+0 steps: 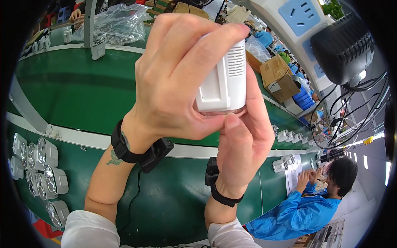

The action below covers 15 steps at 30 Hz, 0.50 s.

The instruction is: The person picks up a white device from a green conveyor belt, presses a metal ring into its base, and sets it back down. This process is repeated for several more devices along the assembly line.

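Observation:
Both hands hold a white plastic device (pixel 214 87) up in front of me, above the green bench. It has rounded corners, rows of vent slots and a raised panel on the side facing me. My left hand (pixel 173 78) wraps round its left side and top, fingers bent over it. From below and the right, my right hand (pixel 246 149) supports it, the thumb pressed near its lower edge. A clear, shiny part shows along that lower edge; my fingers cover much of it. Each wrist wears a black strap with a small black unit.
Several white devices with round shiny fronts (pixel 49 177) stand at the left. Overhead right hangs a power strip (pixel 300 16) with a black adapter (pixel 343 47) and loose cables. A green belt (pixel 82 91) runs behind the bench. A person in blue (pixel 302 211) works at right.

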### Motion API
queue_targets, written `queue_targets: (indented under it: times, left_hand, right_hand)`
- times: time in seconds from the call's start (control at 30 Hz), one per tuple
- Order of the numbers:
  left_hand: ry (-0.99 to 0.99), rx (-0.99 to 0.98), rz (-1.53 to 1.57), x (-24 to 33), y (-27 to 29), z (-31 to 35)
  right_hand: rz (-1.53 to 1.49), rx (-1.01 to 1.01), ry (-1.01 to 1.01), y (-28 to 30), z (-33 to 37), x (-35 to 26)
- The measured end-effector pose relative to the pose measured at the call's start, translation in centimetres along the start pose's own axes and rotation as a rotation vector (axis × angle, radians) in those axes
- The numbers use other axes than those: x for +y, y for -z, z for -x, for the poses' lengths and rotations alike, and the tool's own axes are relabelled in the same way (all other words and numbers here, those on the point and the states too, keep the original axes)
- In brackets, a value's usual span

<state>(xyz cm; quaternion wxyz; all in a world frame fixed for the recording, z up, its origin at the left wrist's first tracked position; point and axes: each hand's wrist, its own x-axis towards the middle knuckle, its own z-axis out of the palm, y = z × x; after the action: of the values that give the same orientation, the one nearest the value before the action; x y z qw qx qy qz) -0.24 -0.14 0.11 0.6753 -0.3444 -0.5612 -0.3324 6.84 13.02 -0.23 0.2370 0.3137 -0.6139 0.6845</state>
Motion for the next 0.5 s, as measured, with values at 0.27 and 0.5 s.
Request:
queue_targets:
  times: [0.27,0.5]
  left_hand:
    - [0.029,0.006,-0.01,0.1,-0.3,0.0]
    - [0.107,-0.059,-0.061,0.6,-0.6,0.0]
  right_hand:
    - [0.032,0.03,-0.003,-0.1,-0.1,0.2]
    - [0.005,0.05,-0.107,0.6,-0.4,0.6]
